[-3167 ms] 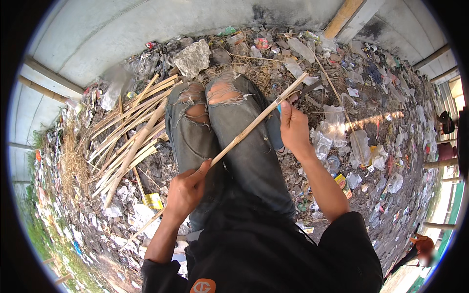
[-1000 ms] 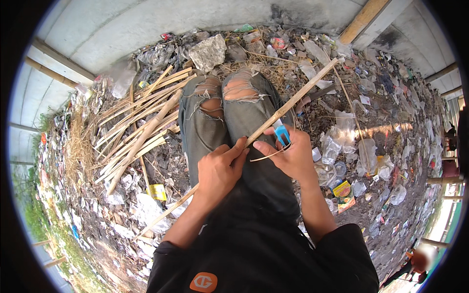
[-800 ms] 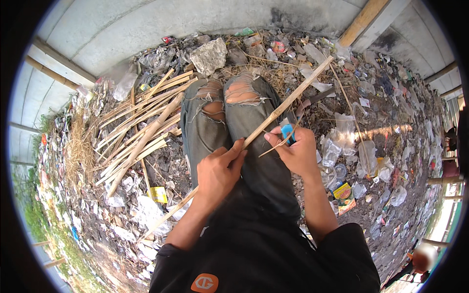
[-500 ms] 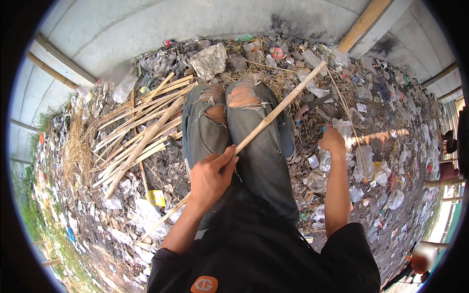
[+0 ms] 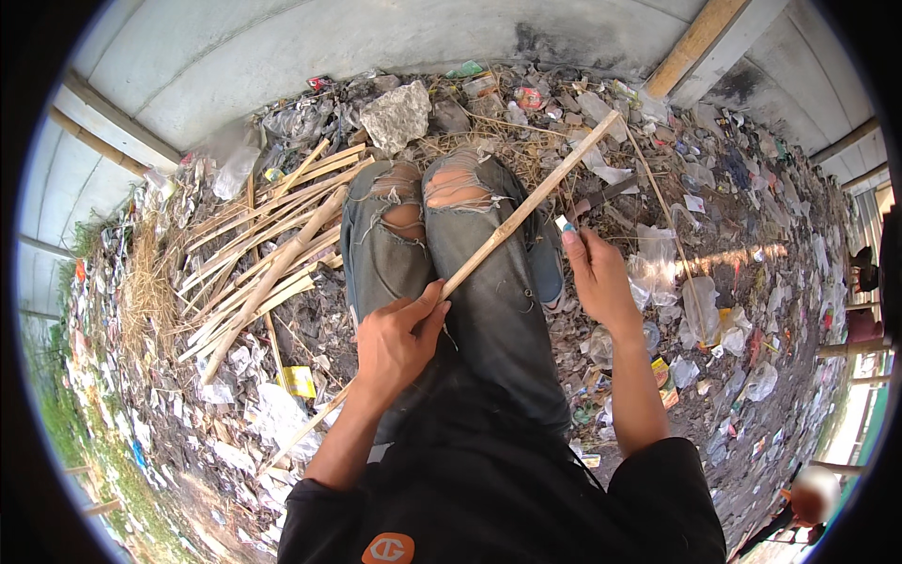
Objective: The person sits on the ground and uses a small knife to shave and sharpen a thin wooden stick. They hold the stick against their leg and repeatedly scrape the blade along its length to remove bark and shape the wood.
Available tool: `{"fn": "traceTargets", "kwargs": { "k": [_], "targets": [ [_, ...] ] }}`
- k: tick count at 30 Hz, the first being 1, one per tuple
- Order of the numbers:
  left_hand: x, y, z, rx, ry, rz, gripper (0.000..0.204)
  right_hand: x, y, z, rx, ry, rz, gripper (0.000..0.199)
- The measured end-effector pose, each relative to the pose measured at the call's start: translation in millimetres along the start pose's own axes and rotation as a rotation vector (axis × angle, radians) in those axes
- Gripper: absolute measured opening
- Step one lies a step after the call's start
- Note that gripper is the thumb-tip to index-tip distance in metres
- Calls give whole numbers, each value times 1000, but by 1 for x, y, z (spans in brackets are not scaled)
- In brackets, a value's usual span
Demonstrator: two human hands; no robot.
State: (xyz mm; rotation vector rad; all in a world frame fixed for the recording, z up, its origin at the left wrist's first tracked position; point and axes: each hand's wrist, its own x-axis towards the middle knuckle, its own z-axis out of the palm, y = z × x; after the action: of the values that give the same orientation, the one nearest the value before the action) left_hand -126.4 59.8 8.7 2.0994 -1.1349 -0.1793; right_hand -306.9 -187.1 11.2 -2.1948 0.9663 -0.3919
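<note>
I sat on the littered ground with the long bamboo stick (image 5: 526, 211) laid slantwise across my thighs, so my legs in their torn grey jeans (image 5: 442, 244) could bear its weight. My left hand (image 5: 399, 343) was curled round the stick near its middle, thumb on top, clamping it against my lap to keep it from rolling. Its far end pointed up and right toward the wall, its near end ran down past my left forearm. My right hand (image 5: 597, 282) hung just beside the stick, not touching it, fingers closed on a small pale blue-tipped tool (image 5: 565, 225), probably a little knife, though too little showed to be sure.

To my left lay a heap of split bamboo strips (image 5: 268, 254), stacked roughly parallel within reach. A flat yellow packet (image 5: 300, 381) lay near my left knee, a red-and-yellow wrapper (image 5: 664, 371) beside my right arm, and crumpled clear plastic bags (image 5: 700, 305) farther right. A grey chunk of rock (image 5: 399, 113) sat beyond my knees.
</note>
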Motion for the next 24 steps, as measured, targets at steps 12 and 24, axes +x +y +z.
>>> {"fn": "traceTargets", "kwargs": {
  "k": [12,24],
  "targets": [
    [-4,-11,-3,173,-52,97,32,25,-12,41,-335,22,-343,55],
    [-55,-38,-43,177,-89,96,31,130,202,-77,-341,547,234,76]
  ]
}}
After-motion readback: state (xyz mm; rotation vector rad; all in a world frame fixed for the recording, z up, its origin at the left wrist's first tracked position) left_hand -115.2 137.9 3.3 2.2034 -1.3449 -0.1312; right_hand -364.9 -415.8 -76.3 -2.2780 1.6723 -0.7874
